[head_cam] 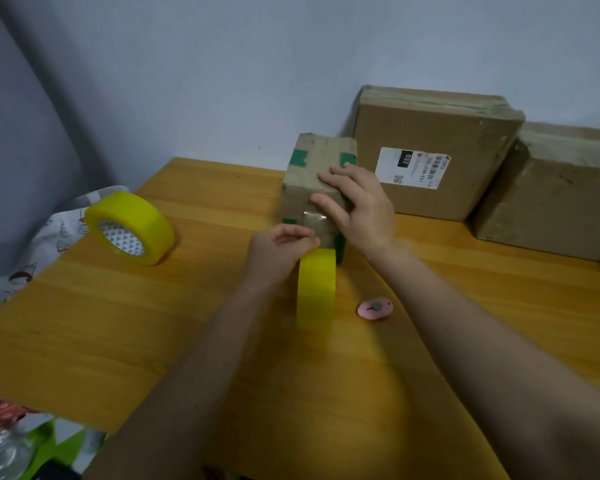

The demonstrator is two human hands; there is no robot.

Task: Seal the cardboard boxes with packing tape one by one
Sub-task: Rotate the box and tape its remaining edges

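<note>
Head view: on a yellow wooden table [118, 341], the right hand [357, 206] rests with fingers spread on a small brown cardboard box with green patches [317, 161]. The left hand [278, 251] pinches the yellow roll of packing tape [316, 292], standing upright just before the box, tape running toward it.

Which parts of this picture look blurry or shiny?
Head view: the right hand and left hand are motion-smeared; glare glints off clear tape on the small box; the yellow tape roll stays fairly sharp; wide-angle bending shows at the table edges.
</note>
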